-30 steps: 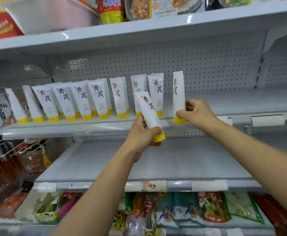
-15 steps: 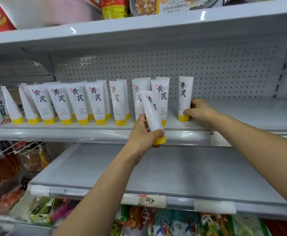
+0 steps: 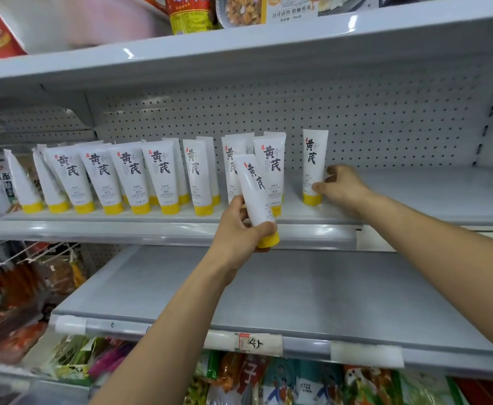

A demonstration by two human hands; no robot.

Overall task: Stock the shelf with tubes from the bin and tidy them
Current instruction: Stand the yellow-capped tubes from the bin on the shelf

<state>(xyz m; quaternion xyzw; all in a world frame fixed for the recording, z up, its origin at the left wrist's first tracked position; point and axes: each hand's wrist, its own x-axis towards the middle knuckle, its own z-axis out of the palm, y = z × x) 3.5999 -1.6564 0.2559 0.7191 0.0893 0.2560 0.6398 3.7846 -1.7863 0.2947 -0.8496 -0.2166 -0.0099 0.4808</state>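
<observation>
While the right grip (image 3: pixel 341 187) pinches the end tube (image 3: pixel 314 165) upright on the shelf (image 3: pixel 122 229), the left grip (image 3: pixel 236 232) clasps a spare tube (image 3: pixel 255 194) before the row (image 3: pixel 128 176); next, probably stand it in the gap.

The end tube (image 3: pixel 314 166) in the right grip (image 3: pixel 341 187) has moved from the shelf (image 3: pixel 415 188) lip toward 12 o'clock. It now stands upright on its cap, label turned from edge-on to facing front.

White yellow-capped tubes (image 3: pixel 157 176) upright on shelf (image 3: pixel 151 226)
</observation>
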